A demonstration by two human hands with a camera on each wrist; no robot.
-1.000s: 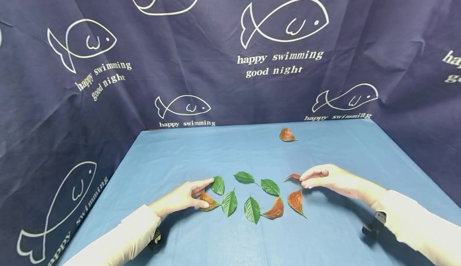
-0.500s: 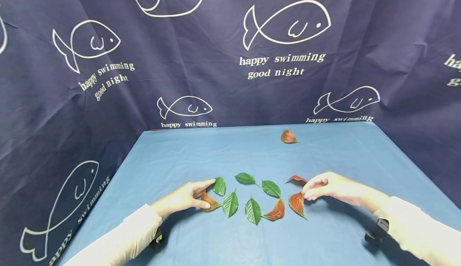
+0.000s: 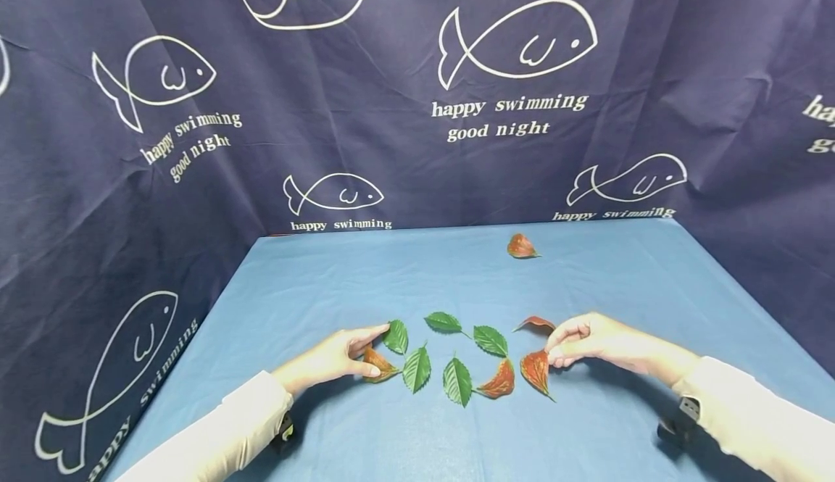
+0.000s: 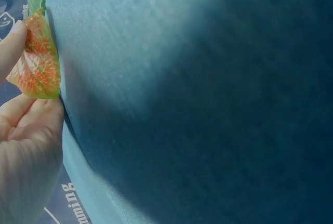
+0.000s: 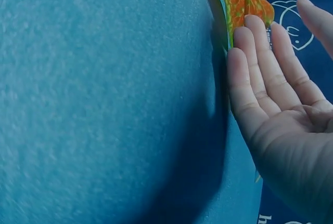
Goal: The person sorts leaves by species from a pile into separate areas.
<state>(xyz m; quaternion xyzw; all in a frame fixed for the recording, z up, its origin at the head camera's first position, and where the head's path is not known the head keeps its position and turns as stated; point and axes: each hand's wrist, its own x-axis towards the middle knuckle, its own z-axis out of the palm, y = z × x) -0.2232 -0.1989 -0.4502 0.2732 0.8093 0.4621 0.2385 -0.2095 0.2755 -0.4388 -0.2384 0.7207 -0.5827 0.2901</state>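
Several green and reddish-orange leaves lie on the blue cloth. My left hand (image 3: 329, 359) spans a reddish-orange leaf (image 3: 381, 367), thumb resting on it, while the index fingertip reaches the edge of a green leaf (image 3: 395, 337). The left wrist view shows this mottled orange leaf (image 4: 39, 60) between thumb and fingers, not gripped. On the other side, my right hand (image 3: 603, 341) touches the edge of a red leaf (image 3: 536, 370). In the right wrist view its fingers (image 5: 257, 70) are straight against the leaf (image 5: 242, 0), thumb well apart. A curled red leaf (image 3: 538, 323) lies just beyond.
Between the hands lie more green leaves (image 3: 457, 380) and a red-orange leaf (image 3: 499, 380). A single red leaf (image 3: 522, 246) sits near the far edge of the blue table (image 3: 352, 272). Dark blue printed fabric (image 3: 404, 105) hangs behind and at both sides.
My right hand has let go of the curled red leaf and come nearer, to the red leaf in front of it. The left hand stays in place.
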